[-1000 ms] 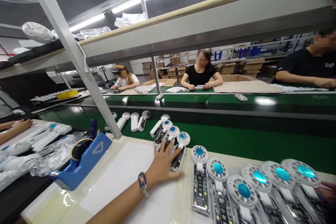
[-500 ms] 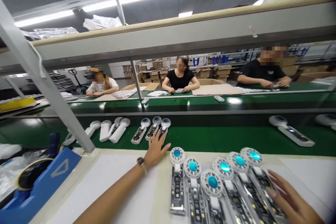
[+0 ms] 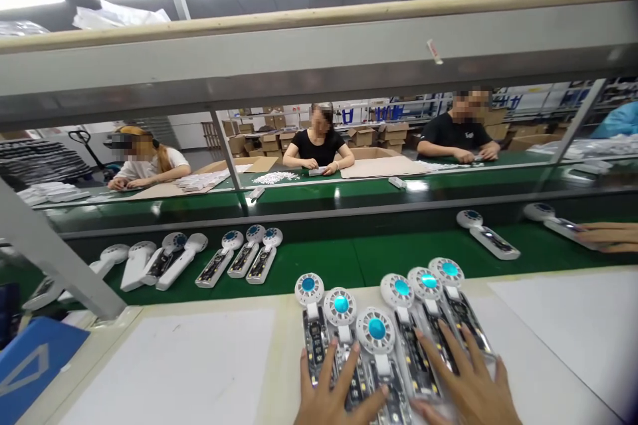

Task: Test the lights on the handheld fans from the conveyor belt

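Several small handheld fans with white round heads, blue centres and clear handles showing circuit boards lie side by side on the worktop in front of me. My left hand [image 3: 336, 388] rests on the left fans, its spread fingers over the handles of a near fan [image 3: 377, 332] and those beside it. My right hand [image 3: 471, 378] lies with fingers apart across the handles of the right group, including the rightmost fan [image 3: 450, 270]. Both hands are open and touch the fans from above without gripping one.
A green conveyor belt [image 3: 329, 259] runs behind the worktop, carrying more fans [image 3: 262, 255]. At far right, another person's hand [image 3: 611, 236] touches a fan on it. A blue tape dispenser [image 3: 40, 362] and grey post [image 3: 64, 252] stand left. Co-workers sit opposite, beneath an overhead shelf [image 3: 299, 46].
My left hand has come back from the belt fans onto the worktop fans. My right hand has moved from their right side onto their handles. The view has shifted right.
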A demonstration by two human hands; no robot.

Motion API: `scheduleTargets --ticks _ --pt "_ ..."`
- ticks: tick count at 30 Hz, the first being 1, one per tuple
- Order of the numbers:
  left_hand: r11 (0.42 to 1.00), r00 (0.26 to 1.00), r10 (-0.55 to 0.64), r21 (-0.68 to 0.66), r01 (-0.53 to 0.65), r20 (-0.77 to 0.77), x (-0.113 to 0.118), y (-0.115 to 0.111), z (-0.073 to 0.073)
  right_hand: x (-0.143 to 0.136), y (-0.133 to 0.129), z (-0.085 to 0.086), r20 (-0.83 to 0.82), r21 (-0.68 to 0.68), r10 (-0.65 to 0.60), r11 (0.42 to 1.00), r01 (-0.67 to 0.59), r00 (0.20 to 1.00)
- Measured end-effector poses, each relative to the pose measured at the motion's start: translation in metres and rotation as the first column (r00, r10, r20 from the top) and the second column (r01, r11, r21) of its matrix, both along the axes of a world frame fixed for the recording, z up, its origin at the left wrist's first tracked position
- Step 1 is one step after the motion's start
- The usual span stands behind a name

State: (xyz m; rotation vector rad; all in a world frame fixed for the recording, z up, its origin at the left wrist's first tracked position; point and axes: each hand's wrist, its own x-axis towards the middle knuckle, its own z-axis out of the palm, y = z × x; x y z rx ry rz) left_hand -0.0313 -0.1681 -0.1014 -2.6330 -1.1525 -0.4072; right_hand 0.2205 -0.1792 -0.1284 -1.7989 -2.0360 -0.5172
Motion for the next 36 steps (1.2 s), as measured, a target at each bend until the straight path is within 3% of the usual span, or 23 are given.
scheduleTargets --ticks 4,7,11,14,17,20,22,24,26,29,32,34,36 --pt "0.985 0.987 -0.157 -0.081 0.154 -0.027 0.0 0.031 0.003 0.004 0.055 0.021 -0.064 -0.076 -0.203 0.977 0.198 0.977" --pt "0.982 0.99 -0.136 -0.139 0.131 -0.029 0.007 0.045 -0.003 0.024 0.112 0.03 -0.096 -0.182 -0.37 0.919 0.35 0.924" --pt "0.984 0.991 -0.13 -0.125 0.125 -0.031 0.017 0.053 -0.006 0.054 0.169 0.032 -0.16 -0.283 -0.445 0.876 0.391 0.881" --pt "0.987 0.992 -0.117 -0.112 0.112 -0.038 0.018 0.054 -0.004 0.059 0.18 0.03 -0.211 -0.254 -0.435 0.889 0.381 0.875" --pt "0.986 0.993 -0.11 -0.126 0.105 -0.033 0.018 0.053 -0.002 0.046 0.16 0.031 -0.305 -0.117 -0.342 0.94 0.321 0.889" --pt "0.976 0.994 -0.112 -0.19 0.107 -0.018 0.02 0.051 0.001 0.022 0.114 0.035 -0.467 -0.077 -0.042 0.997 0.007 0.883" --pt "0.961 0.994 -0.106 -0.258 0.101 -0.007 0.022 0.048 0.006 0.004 0.076 0.036 -0.596 -0.119 0.141 0.958 -0.26 0.791" --pt "0.942 0.996 -0.089 -0.323 0.09 0.017 0.022 0.046 0.016 -0.012 0.042 0.034 -0.637 -0.12 0.259 0.897 -0.426 0.726" --pt "0.92 0.996 -0.066 -0.384 0.086 0.065 0.018 0.046 0.03 -0.024 0.019 0.029 -0.576 -0.089 0.395 0.84 -0.536 0.715" --pt "0.891 0.989 -0.023 -0.446 0.086 0.146 0.006 0.051 0.052 -0.031 0.009 0.022 -0.435 -0.128 0.45 0.826 -0.549 0.78" --pt "0.872 0.985 -0.05 -0.474 0.123 0.163 -0.007 0.058 0.06 -0.031 0.012 0.017 -0.382 -0.187 0.413 0.842 -0.507 0.827" --pt "0.876 0.98 -0.102 -0.452 0.171 0.173 -0.01 0.059 0.052 -0.031 0.009 0.015 -0.397 -0.18 0.4 0.849 -0.497 0.826" --pt "0.893 0.963 -0.2 -0.372 0.255 0.18 -0.006 0.057 0.033 -0.03 -0.003 0.012 -0.446 -0.146 0.375 0.865 -0.479 0.813"
